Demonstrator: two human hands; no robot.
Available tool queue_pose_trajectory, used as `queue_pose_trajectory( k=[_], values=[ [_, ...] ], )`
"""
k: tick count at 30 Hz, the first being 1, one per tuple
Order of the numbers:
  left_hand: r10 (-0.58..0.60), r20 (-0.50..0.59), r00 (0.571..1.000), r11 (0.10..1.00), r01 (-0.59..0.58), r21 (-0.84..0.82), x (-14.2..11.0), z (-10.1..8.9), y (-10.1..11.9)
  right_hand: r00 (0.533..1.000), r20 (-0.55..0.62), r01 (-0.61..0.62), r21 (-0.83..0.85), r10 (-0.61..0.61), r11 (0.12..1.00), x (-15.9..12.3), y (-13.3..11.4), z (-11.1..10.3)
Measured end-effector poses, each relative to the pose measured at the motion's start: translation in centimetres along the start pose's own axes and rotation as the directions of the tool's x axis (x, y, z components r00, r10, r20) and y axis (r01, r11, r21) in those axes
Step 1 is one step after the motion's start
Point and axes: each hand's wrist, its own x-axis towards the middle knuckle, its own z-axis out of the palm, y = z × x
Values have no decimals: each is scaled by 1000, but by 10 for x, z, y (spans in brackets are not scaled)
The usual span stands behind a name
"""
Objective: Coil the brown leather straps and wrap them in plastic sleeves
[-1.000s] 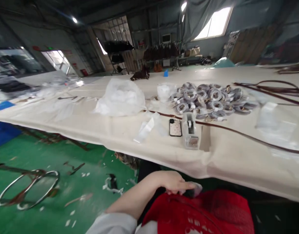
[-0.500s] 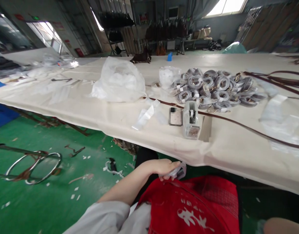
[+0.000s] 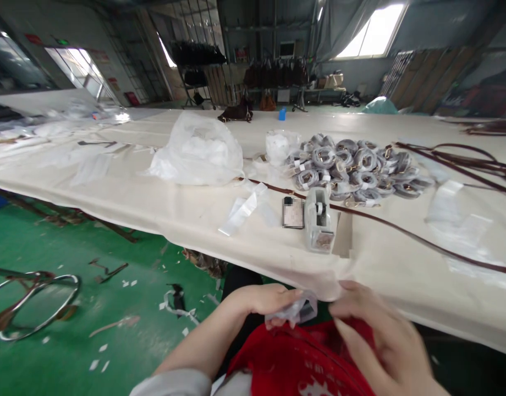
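Note:
My left hand [image 3: 273,302] is closed around a clear plastic bag [image 3: 306,308] in front of the table edge, over my red apron [image 3: 269,357]. The bag's open mouth points right. Blurred by motion, my right hand [image 3: 380,330] is to the right of the bag and apart from it; its thumb and fingers are spread with nothing seen between them. Beyond the hands, on the table, stands a tape dispenser [image 3: 319,220] beside a phone-sized item [image 3: 293,213] with a blurred-out surface. A long brown leather strap [image 3: 385,223] runs behind them.
The cream-covered table [image 3: 187,212] carries a pile of coiled, plastic-wrapped straps [image 3: 360,165]. A large translucent bag [image 3: 199,148] lies left of it, with loose plastic sleeves [image 3: 245,209] nearer. More brown straps [image 3: 467,159] lie at right. A metal-ringed stool [image 3: 38,302] stands on the green floor.
My right hand has come in from the lower right towards the plastic bag. The left hand still holds the bag. The view has tilted up and shifted a little.

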Motion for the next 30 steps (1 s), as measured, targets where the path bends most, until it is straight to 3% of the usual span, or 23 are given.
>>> queue_pose_trajectory(
  k=[3,6,11,15,17,19,21,23,26,30],
  values=[
    [88,35,996,989,-83,-120,-12,-3,9,995,26,-94,-45,96,995,29,34,40],
    [136,58,989,976,-124,-181,-15,-6,15,957,237,-190,86,165,978,41,53,53],
    [94,122,988,984,-73,-164,-12,-16,14,857,512,-170,185,53,968,48,45,11],
    [66,242,968,990,-34,-133,-12,-21,17,663,747,-310,217,47,926,55,50,-12],
    [73,304,950,990,-32,-136,-14,-22,18,623,782,-369,280,12,886,58,58,-12],
    [123,252,960,979,-76,-191,-16,-21,18,671,741,-366,335,-3,868,60,65,-8],
    [201,96,975,947,-168,-275,-17,-20,16,729,684,-356,356,19,864,62,69,-1],
    [258,-44,965,897,-256,-360,-17,-19,13,772,632,-373,376,60,848,61,71,8],
    [294,-153,944,808,-330,-487,-14,-21,7,829,558,-345,440,48,829,58,73,24],
    [301,-242,923,656,-384,-650,-11,-26,15,938,342,-175,306,64,936,61,76,48]
  ],
)
